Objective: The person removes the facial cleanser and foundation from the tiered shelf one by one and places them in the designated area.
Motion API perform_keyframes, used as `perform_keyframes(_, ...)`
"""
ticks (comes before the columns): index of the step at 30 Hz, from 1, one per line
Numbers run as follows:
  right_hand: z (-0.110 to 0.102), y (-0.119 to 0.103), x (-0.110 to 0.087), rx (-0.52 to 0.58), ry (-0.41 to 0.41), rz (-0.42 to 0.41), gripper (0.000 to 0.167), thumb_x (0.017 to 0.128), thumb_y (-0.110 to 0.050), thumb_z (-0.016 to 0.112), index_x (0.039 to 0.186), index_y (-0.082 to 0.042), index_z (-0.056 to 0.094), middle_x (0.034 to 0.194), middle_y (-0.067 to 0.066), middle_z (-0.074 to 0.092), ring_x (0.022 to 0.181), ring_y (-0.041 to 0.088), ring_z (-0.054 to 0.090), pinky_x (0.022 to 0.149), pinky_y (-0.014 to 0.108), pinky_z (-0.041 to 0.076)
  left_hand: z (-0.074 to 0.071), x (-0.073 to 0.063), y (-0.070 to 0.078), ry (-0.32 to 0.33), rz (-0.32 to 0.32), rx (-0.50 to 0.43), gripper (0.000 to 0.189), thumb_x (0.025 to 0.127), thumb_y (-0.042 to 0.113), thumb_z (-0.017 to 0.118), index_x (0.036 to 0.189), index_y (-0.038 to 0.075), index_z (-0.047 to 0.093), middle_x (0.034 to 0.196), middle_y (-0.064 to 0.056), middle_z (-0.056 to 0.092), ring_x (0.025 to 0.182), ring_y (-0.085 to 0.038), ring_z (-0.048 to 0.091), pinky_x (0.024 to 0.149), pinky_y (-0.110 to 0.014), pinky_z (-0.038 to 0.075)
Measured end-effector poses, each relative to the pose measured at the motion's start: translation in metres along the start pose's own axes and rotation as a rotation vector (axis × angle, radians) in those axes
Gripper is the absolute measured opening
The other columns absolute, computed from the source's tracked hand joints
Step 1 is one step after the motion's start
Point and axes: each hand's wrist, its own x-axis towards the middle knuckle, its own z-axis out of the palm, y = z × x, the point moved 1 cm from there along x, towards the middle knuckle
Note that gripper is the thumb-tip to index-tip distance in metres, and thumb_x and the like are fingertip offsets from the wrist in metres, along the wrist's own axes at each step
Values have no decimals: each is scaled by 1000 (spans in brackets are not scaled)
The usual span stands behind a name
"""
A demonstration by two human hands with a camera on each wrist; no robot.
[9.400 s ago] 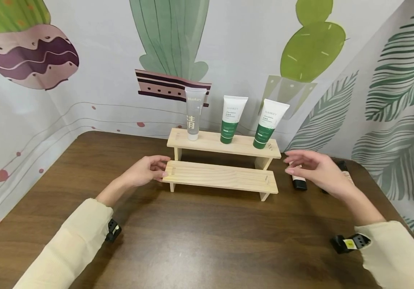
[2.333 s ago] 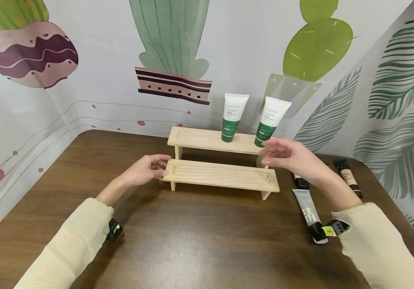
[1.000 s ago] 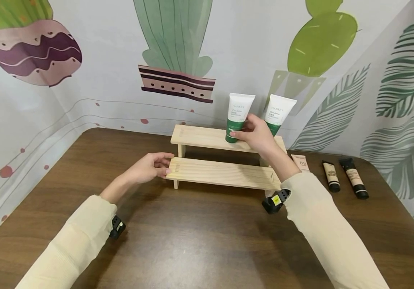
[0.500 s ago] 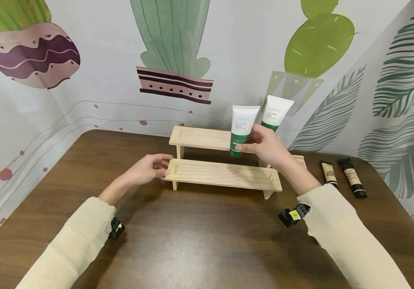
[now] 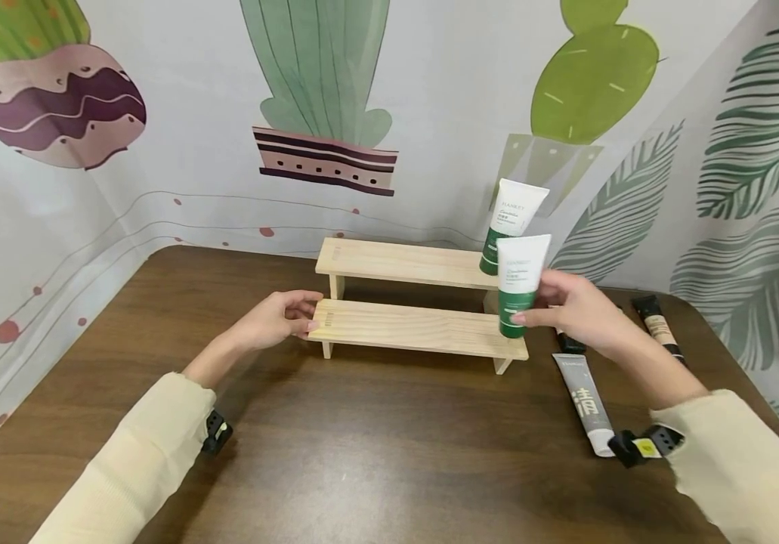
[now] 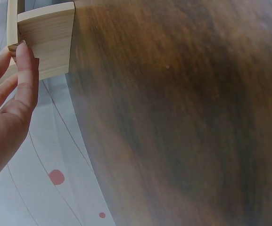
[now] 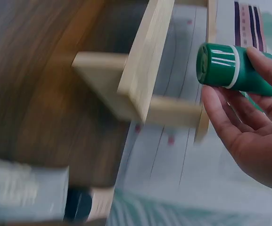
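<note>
My right hand [image 5: 576,313] holds a white and green squeeze tube [image 5: 520,283] by its green lower part, cap down, in front of the right end of the wooden two-tier shelf [image 5: 416,326]. In the right wrist view, thumb and fingers close round the tube [image 7: 220,66] near its green cap. On the upper tier [image 5: 403,259] a second white and green tube [image 5: 510,215] stands near the right end. My left hand [image 5: 276,321] pinches the left end of the lower tier; the left wrist view shows thumb and a finger at the board's corner [image 6: 14,44].
A grey tube [image 5: 582,400] lies on the brown table [image 5: 362,453] right of the shelf. Behind it is a black-capped tube [image 5: 571,344], partly hidden by my right hand. Another black-ended tube [image 5: 659,325] lies farther right. A cactus-print cloth [image 5: 192,113] hangs behind.
The right hand let go of the grey tube, now lying on the table. It took the middle white and green tube off the upper tier and moved it right and toward me. The left hand stayed.
</note>
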Motion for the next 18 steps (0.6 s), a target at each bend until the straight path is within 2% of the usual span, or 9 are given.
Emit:
perform_keyframes(6, -31, 26, -29, -80, 16, 74, 51, 77, -21, 74, 118, -1, 53, 104, 17, 64, 85, 10, 61, 71, 22, 49, 0, -1, -2, 0, 4, 2, 46, 86, -8, 55, 128, -16, 37, 105, -30, 54, 84, -24, 59, 70, -31, 56)
perform_keyframes(11, -56, 54, -54, -125, 23, 166, 55, 80, -20, 72, 122, 4, 47, 105, 21, 61, 80, 10, 61, 65, 27, 51, -1, -2, -1, 3, 2, 8, 47, 86, -8, 55, 128, -16, 37, 105, -30, 54, 84, -24, 59, 70, -31, 56)
perform_keyframes(14, -68, 73, -69, -117, 6, 217, 58, 82, -17, 69, 126, 10, 41, 107, 27, 58, 79, 12, 61, 65, 30, 53, -1, -3, -1, 3, 0, 7, 47, 87, -7, 55, 128, -17, 37, 106, -30, 54, 85, -24, 59, 70, -31, 56)
perform_keyframes(18, -78, 95, -90, -85, -25, 275, 56, 85, -15, 66, 125, 13, 39, 105, 26, 59, 78, 18, 63, 65, 32, 54, -1, -4, -1, 4, 0, 6, 47, 87, -7, 55, 128, -17, 37, 105, -29, 54, 85, -24, 59, 70, -31, 56)
